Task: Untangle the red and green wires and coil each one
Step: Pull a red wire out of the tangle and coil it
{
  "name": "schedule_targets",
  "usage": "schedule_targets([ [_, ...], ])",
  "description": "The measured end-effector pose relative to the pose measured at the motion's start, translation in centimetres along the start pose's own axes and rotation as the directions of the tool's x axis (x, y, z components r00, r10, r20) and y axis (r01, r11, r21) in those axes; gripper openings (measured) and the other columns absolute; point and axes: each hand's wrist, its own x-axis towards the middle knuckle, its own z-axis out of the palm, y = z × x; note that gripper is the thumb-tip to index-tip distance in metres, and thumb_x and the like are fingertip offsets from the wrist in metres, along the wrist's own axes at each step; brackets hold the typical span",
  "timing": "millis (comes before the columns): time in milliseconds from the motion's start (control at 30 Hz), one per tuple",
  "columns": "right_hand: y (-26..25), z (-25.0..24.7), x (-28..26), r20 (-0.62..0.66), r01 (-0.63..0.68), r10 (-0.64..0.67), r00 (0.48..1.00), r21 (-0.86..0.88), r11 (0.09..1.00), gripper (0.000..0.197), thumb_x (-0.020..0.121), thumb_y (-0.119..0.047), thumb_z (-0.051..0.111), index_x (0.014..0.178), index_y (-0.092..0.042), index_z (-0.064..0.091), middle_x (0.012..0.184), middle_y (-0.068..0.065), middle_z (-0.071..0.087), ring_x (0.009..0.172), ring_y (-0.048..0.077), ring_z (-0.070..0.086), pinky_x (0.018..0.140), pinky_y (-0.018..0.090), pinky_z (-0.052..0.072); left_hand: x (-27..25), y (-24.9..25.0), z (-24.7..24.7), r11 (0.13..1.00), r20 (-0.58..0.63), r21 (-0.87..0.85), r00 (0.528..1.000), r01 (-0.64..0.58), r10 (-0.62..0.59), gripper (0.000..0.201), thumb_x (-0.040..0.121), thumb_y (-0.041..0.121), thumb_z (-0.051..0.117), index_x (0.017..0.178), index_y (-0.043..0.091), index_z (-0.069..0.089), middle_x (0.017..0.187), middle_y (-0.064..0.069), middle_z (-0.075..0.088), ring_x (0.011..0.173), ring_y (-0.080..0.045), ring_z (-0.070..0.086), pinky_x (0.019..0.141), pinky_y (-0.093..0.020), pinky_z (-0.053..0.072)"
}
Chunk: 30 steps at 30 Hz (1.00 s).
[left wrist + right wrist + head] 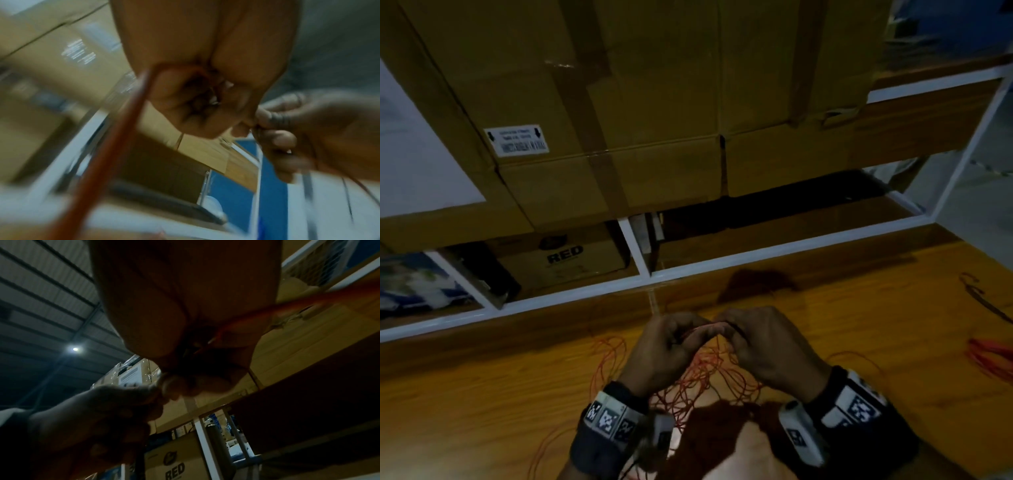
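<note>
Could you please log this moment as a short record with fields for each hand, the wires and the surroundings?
left hand: raised over the table, fingers curled, pinching red wire
right hand: meets the left, fingers curled on the same red wire
red wire: loose tangle on the wooden table under both hands
dark wire: lies apart, far right; colour unclear
red bundle: right edge
background: cardboard boxes on shelving

Left hand: the left hand [197, 91] fills the upper middle, its fingers curled in toward the palm.
Wire: a thin red plastic-coated wire [115, 142] loops over its fingers and runs down to the lower left, blurred.
Right hand: the right hand [308, 138] meets it fingertip to fingertip at the right, pinching.
Behind: brown cardboard boxes [51, 53], a white metal shelf frame [258, 178], all blurred.
</note>
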Motion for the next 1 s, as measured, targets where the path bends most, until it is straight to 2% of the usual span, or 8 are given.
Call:
schedule_targets([
  [133, 3.4, -3.6, 0.3, -0.199, -0.005, 0.011, 0.98, 0.034, 0.999, 0.025, 0.094, -0.009, 0.064, 0.096, -0.032, 0.071, 0.078, -0.027, 0.057, 0.07, -0.006, 0.058, 0.059, 0.018, 0.05, -0.9, -1.4, -0.6, 0.931, -0.028, -0.306, 0.976, 0.199, -0.217, 0.029, 0.095, 0.024, 0.067, 0.089, -0.004, 0.071, 0.052, 0.006, 0.044, 0.044, -0.007, 0.037, 0.048, -0.022, 0.033],
  [267, 5.9, -5.6, 0.9, -0.257, -0.078, 0.088, 0.962, 0.049, 0.996, 0.021, 0.096, -0.018, 0.064, 0.094, -0.037, 0.071, 0.073, -0.025, 0.062, 0.069, -0.003, 0.062, 0.058, 0.031, 0.055, -0.4, -2.0, -2.4, 0.947, -0.084, -0.251, 0.97, 0.201, -0.228, 0.027, 0.097, 0.023, 0.068, 0.072, 0.026, 0.077, 0.055, 0.0, 0.052, 0.05, -0.013, 0.046, 0.053, -0.03, 0.043],
  [333, 5.6, -5.2, 0.9, -0.285, -0.098, 0.097, 0.954, 0.01, 0.995, 0.014, 0.097, -0.024, 0.065, 0.099, -0.036, 0.07, 0.083, -0.019, 0.068, 0.078, 0.002, 0.065, 0.061, 0.033, 0.055, 0.6, -1.6, -2.8, 0.981, -0.159, -0.138, 0.974, 0.14, -0.161, 0.035, 0.097, 0.023, 0.068, 0.062, 0.025, 0.071, 0.052, 0.005, 0.048, 0.05, -0.009, 0.046, 0.058, -0.024, 0.047],
  [433, 3.8, -4.1, 0.6, -0.273, -0.147, 0.093, 0.957, -0.184, 0.972, 0.041, 0.095, -0.04, 0.065, 0.134, -0.027, 0.06, 0.127, -0.004, 0.064, 0.116, 0.02, 0.057, 0.087, 0.035, 0.051, 2.0, -0.6, -2.9, 0.998, -0.154, 0.001, 0.986, 0.07, -0.069, 0.033, 0.098, 0.029, 0.067, 0.065, 0.03, 0.068, 0.053, 0.007, 0.049, 0.049, -0.008, 0.045, 0.053, -0.018, 0.037],
  [533, 0.2, -1.9, 0.3, -0.176, -0.107, 0.076, 0.981, -0.17, 0.98, 0.054, 0.094, -0.05, 0.056, 0.142, -0.027, 0.056, 0.138, -0.005, 0.06, 0.133, 0.02, 0.049, 0.106, 0.039, 0.041, 2.2, 1.0, -2.5, 0.999, 0.016, 0.047, 1.0, 0.011, -0.011, 0.022, 0.101, 0.035, 0.065, 0.081, 0.033, 0.073, 0.053, 0.014, 0.054, 0.045, -0.003, 0.044, 0.047, -0.02, 0.031],
  [667, -2.5, 0.8, 0.3, -0.126, -0.02, 0.007, 0.992, -0.102, 0.995, 0.017, 0.097, -0.032, 0.059, 0.112, -0.037, 0.067, 0.099, -0.018, 0.068, 0.091, 0.003, 0.062, 0.076, 0.03, 0.057, 1.7, 0.1, -3.4, 0.997, 0.053, -0.016, 0.996, -0.073, 0.074, 0.02, 0.101, 0.038, 0.064, 0.09, 0.027, 0.077, 0.06, 0.01, 0.06, 0.049, -0.009, 0.049, 0.048, -0.029, 0.033],
  [767, -3.3, -0.6, 0.2, -0.235, 0.02, -0.036, 0.971, -0.071, 0.997, 0.011, 0.097, -0.024, 0.061, 0.1, -0.034, 0.066, 0.083, -0.023, 0.058, 0.071, -0.003, 0.057, 0.057, 0.02, 0.049, 0.3, -1.4, -4.6, 0.989, 0.066, -0.139, 0.996, -0.055, 0.064, 0.017, 0.098, 0.042, 0.068, 0.086, 0.033, 0.074, 0.065, 0.0, 0.063, 0.055, -0.03, 0.054, 0.05, -0.042, 0.039],
  [1000, -2.9, -7.6, -0.8, -0.53, -0.064, 0.099, 0.843, 0.083, 0.994, 0.011, 0.099, -0.022, 0.064, 0.099, -0.029, 0.072, 0.09, -0.019, 0.07, 0.085, -0.005, 0.066, 0.07, 0.013, 0.05, -1.5, -5.5, -8.3, 0.984, -0.093, -0.177, 0.996, -0.002, -0.015, 0.027, 0.097, 0.037, 0.068, 0.079, 0.02, 0.079, 0.063, 0.002, 0.067, 0.054, -0.023, 0.058, 0.055, -0.039, 0.049],
])
